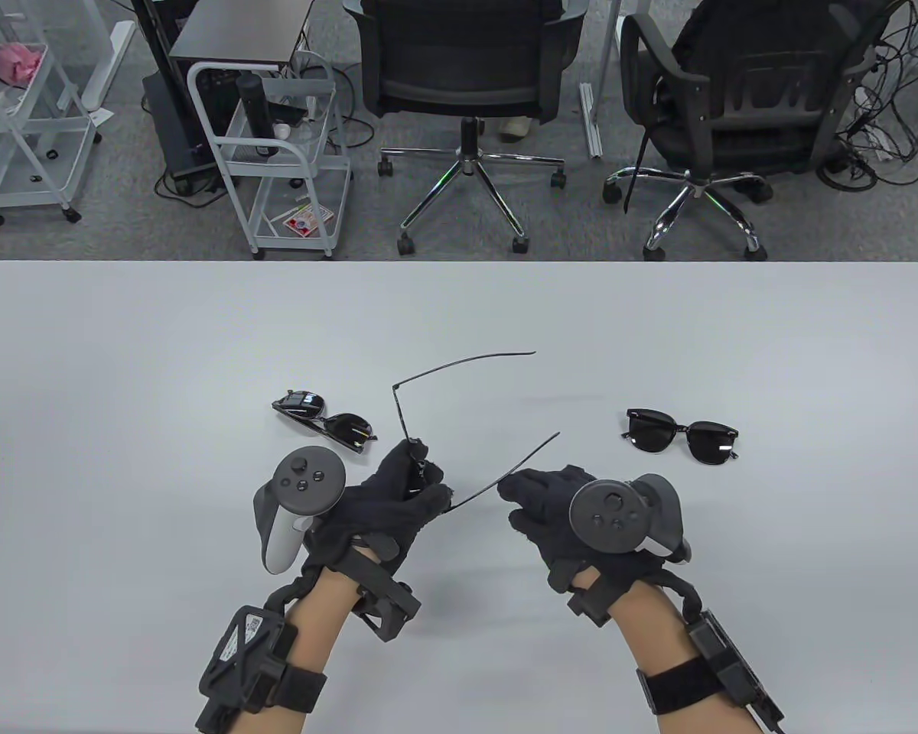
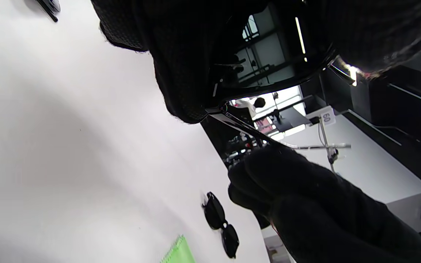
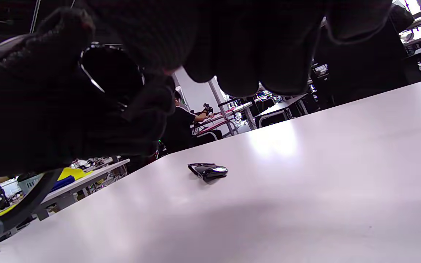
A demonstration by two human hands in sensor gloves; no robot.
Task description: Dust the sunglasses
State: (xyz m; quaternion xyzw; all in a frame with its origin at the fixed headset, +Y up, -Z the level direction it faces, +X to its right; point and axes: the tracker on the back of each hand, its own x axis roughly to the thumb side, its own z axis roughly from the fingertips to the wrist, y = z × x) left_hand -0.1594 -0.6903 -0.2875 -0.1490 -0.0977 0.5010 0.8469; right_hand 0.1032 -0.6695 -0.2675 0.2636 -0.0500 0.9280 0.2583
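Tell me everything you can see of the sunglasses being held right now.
The held sunglasses are a thin black-framed pair with dark, glossy lenses and two long slim arms swung open. The left hand grips the front, largely hiding the lenses from above. One arm points away over the table; the other arm runs toward the right hand, whose fingertips meet it near its middle. The pair is lifted clear of the table.

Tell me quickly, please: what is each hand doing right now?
Left hand: grips the front of the open sunglasses, held above the table.
Right hand: fingers curled at one temple arm; whether they pinch it cannot be told.
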